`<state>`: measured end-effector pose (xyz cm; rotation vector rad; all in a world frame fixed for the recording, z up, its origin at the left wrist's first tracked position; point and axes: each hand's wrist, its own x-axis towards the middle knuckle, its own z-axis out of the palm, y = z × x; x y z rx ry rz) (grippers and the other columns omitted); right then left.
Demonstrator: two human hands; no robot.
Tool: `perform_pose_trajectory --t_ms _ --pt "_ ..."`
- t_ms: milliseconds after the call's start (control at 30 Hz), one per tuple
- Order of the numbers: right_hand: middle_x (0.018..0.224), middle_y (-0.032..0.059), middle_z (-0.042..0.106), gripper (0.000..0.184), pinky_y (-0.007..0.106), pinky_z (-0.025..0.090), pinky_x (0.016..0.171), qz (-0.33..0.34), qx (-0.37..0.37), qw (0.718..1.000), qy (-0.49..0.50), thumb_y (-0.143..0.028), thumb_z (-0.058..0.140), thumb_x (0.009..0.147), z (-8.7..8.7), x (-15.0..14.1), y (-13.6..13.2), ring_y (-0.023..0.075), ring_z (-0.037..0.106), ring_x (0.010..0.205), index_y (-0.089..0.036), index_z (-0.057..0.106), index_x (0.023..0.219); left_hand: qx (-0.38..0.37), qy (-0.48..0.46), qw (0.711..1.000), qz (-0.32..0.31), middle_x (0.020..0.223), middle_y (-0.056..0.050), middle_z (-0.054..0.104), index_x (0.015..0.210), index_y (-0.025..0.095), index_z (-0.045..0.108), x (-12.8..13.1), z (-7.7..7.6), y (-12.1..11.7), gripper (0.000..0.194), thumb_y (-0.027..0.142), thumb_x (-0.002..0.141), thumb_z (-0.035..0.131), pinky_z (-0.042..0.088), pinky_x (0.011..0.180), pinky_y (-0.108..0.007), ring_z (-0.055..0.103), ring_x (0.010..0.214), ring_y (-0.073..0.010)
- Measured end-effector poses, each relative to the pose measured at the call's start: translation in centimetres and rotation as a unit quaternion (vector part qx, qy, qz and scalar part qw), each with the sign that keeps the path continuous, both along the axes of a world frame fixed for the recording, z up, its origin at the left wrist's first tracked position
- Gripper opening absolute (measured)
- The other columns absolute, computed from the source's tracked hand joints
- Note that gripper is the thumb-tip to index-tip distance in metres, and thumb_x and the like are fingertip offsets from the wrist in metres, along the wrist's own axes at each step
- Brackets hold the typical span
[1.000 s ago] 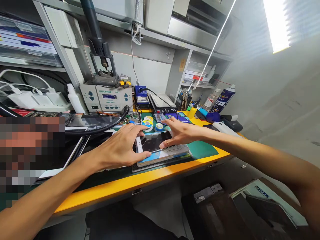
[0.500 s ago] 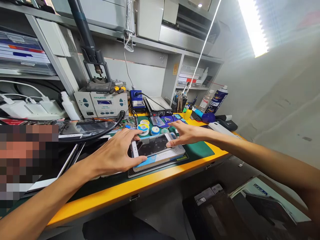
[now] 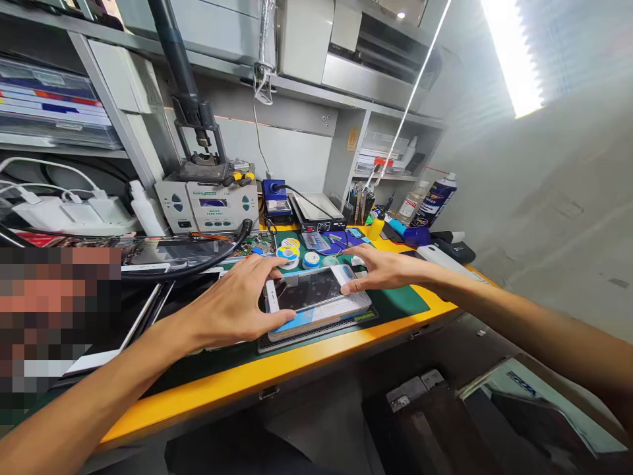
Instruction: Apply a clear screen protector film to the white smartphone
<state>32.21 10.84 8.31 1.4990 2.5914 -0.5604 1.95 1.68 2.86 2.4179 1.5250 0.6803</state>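
A smartphone [image 3: 309, 290] with a dark screen and white ends lies face up on a flat blue-and-white box [image 3: 326, 314]. My left hand [image 3: 237, 297] is spread round the phone's left end, its thumb along the near edge by the box's blue part and its fingers by the far left corner. My right hand [image 3: 380, 269] is at the other end, fingers stretched out beyond the far edge and thumb resting at the screen's right end. Some fingertips are hidden. Beyond the phone sit small round spools and tins, among them a blue-and-white tin [image 3: 311, 260].
Across the back stand a hot-air station [image 3: 212, 206], a blue soldering unit [image 3: 277, 198] and a flat heating plate [image 3: 319, 211]. A thick black hose [image 3: 217, 258] arcs over the left. A yellow bottle [image 3: 376, 226] and spray can [image 3: 436, 200] stand right. The bench's yellow edge [image 3: 237, 376] is near.
The whole view has shifted slightly to the right in the picture. Both hands and the phone keep nearly the same places relative to each other.
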Motion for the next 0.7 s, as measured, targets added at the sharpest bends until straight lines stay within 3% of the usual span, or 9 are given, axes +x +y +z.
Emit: perform_pose_trajectory --t_ms 300,500,700 --pt "0.149 0.0071 0.06 0.076 0.039 0.045 0.108 0.104 -0.059 0.987 0.107 -0.067 0.082 0.071 -0.9 -0.1 2.1 0.0361 0.055 0.136 -0.029 0.07 0.136 -0.004 -0.008 1.0 -0.002 0.126 -0.014 0.062 0.142 0.015 0.049 0.0 0.0 0.0 0.082 0.061 0.078 0.072 0.048 0.106 -0.049 0.061 0.119 -0.0328" --pt "0.13 0.0034 0.072 0.067 0.036 0.048 0.1 0.065 -0.113 0.967 0.219 -0.056 0.088 0.069 -3.1 0.6 2.9 0.03 0.065 0.119 -0.028 0.073 0.129 0.002 -0.002 1.0 -0.001 0.124 -0.012 0.063 0.143 0.018 0.048 -0.1 -0.2 0.1 0.081 0.062 0.079 0.073 0.049 0.105 -0.048 0.061 0.118 -0.032" --pt "0.115 0.0018 0.076 0.058 0.037 0.048 0.097 0.031 -0.148 0.952 0.267 -0.046 0.092 0.066 -3.6 0.0 3.1 0.026 0.067 0.109 -0.025 0.076 0.117 0.006 0.004 1.0 0.002 0.124 -0.012 0.063 0.144 0.02 0.046 -0.3 -0.4 0.1 0.081 0.064 0.08 0.071 0.05 0.103 -0.047 0.062 0.117 -0.0323"
